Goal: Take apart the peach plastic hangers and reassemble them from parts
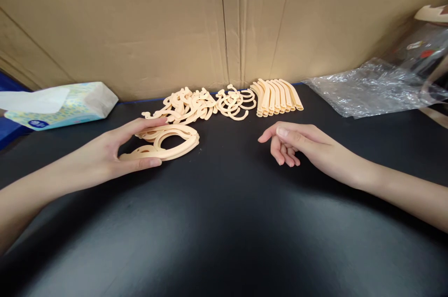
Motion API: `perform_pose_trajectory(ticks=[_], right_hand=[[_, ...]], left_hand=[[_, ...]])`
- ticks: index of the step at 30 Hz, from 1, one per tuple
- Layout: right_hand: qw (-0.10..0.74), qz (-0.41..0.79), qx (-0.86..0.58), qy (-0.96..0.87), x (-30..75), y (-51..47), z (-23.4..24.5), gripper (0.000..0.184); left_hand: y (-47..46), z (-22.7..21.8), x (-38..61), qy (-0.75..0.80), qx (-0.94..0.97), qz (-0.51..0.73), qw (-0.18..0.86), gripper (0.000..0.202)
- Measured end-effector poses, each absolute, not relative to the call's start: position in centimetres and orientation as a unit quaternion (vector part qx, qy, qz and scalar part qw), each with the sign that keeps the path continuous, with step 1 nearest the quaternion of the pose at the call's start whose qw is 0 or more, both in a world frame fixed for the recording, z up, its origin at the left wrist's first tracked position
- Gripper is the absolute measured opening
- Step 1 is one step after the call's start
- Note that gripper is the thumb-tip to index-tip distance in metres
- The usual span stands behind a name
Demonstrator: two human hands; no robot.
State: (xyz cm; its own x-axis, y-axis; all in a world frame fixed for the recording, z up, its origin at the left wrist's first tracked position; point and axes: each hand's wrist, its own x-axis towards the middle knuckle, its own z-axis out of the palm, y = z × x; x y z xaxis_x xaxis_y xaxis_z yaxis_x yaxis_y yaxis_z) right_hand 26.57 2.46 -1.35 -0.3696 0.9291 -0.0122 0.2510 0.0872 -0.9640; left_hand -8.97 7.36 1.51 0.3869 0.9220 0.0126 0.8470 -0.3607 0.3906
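Note:
My left hand [105, 152] is wrapped around a small stack of folded beige plastic hangers [178, 151] on the black table. Its thumb lies along the near side, its fingers along the far side, and the palm hides the left end. My right hand [297, 143] hovers over the table to the right with nothing in it. Its index finger points left, the thumb rests close to it, and the other fingers hang loosely bent. Beyond both hands lie a loose heap of curved beige pieces [189, 103], a few beige hooks [234, 101] and a neat row of beige hanger arms [278, 96].
A tissue pack [84, 103] lies at the left with a tissue sticking out. Crumpled clear plastic bags [367, 87] cover the back right. A cardboard wall [157, 26] closes off the back of the black table [224, 222]. Part of another person shows at the right edge.

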Motion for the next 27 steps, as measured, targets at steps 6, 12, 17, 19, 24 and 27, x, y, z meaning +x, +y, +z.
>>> perform_pose_trajectory(ticks=[6, 12, 17, 19, 24, 27], right_hand=[[0.334, 0.503, -0.448, -0.659, 26.6, 2.5, -1.4, 0.038], [0.334, 0.502, -0.447, -0.660, 26.6, 2.4, -1.4, 0.037], [0.334, 0.501, -0.446, -0.662, 26.6, 2.4, -1.3, 0.037], [0.334, 0.501, -0.446, -0.662, 26.6, 2.4, -1.3, 0.037], [0.335, 0.502, -0.446, -0.661, 26.6, 2.4, -1.2, 0.037], [0.336, 0.504, -0.445, -0.660, 26.5, 2.4, -1.2, 0.036]], left_hand=[[7.4, 1.8, -8.9, 0.554, 0.811, 0.091, 0.164, 0.083], [7.4, 1.7, -8.9, 0.553, 0.813, 0.088, 0.156, 0.083], [7.6, 1.6, -9.2, 0.551, 0.816, 0.090, 0.153, 0.082], [7.9, 1.5, -9.4, 0.546, 0.820, 0.088, 0.150, 0.082], [8.3, 1.1, -9.9, 0.537, 0.826, 0.088, 0.150, 0.082], [8.4, 1.2, -10.1, 0.536, 0.828, 0.079, 0.145, 0.083]])
